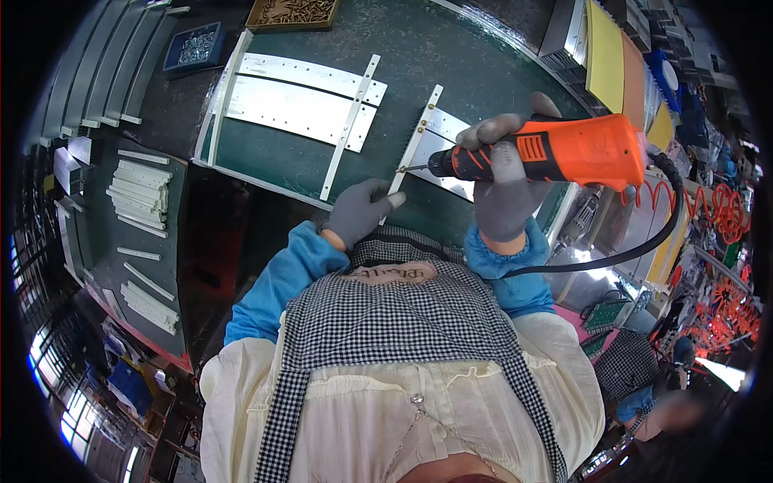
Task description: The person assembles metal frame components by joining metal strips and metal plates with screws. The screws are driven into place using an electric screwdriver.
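My right hand (504, 173), in a grey glove, is wrapped round an orange and black power screwdriver (576, 151). The tool lies nearly level, its bit pointing left to a brass-coloured screw on a narrow white strip (414, 149). My left hand (360, 211), gloved too, has its fingers curled at the near end of that strip. The strip crosses the left end of a silvery metal panel (443, 129), partly hidden behind the screwdriver and right hand. To the left lies a second pair of silvery panels (282, 110) with another white strip (351, 125) across it.
Behind the panels stand a box of brass-coloured screws (291, 24) and a blue bin of small silvery parts (193, 50). White strips (138, 197) are stacked on a side table at left. The screwdriver's black cable (636, 251) loops down at right. Another person (632, 366) is at lower right.
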`<control>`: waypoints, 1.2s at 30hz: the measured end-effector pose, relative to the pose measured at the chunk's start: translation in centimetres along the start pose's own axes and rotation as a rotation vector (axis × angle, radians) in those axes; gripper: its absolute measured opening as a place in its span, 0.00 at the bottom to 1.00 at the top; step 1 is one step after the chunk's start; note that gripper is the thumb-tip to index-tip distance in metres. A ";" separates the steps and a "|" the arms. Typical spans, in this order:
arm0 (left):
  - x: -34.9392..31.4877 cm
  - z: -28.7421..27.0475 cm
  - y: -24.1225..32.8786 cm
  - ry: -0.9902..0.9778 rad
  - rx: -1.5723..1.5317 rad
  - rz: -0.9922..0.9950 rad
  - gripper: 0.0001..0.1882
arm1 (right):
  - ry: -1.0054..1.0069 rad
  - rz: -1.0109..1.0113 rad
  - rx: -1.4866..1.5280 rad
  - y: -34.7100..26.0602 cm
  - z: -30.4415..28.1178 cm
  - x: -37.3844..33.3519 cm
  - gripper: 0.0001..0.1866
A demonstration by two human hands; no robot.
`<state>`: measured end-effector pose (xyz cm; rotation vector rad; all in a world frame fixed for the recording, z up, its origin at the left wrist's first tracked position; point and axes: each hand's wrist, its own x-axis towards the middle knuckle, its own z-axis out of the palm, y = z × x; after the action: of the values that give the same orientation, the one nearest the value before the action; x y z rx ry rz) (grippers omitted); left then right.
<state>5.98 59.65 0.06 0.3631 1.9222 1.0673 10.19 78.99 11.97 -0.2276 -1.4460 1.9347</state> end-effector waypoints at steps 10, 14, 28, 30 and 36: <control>0.3 -0.1 -0.3 -0.049 -0.023 -0.038 0.23 | -0.128 -0.145 0.074 0.1 0.5 -0.6 0.38; 0.3 -0.2 -0.3 -0.058 -0.044 -0.054 0.23 | -0.125 -0.113 -0.028 0.3 0.3 -1.2 0.37; -1.7 -0.4 -1.8 0.096 -0.364 0.054 0.22 | -0.428 -0.082 -0.217 -0.9 1.1 -0.7 0.37; -2.7 -1.1 -1.8 -0.072 -1.034 0.106 0.20 | -0.313 -0.164 0.226 -2.4 1.6 -0.3 0.34; -4.0 -1.3 0.7 -0.252 -1.401 0.055 0.19 | -0.118 -0.100 0.188 -4.8 1.0 -1.6 0.35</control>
<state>7.09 56.96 3.19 -0.2500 0.6147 1.9707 12.92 77.87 16.21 0.0452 -1.3119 2.0147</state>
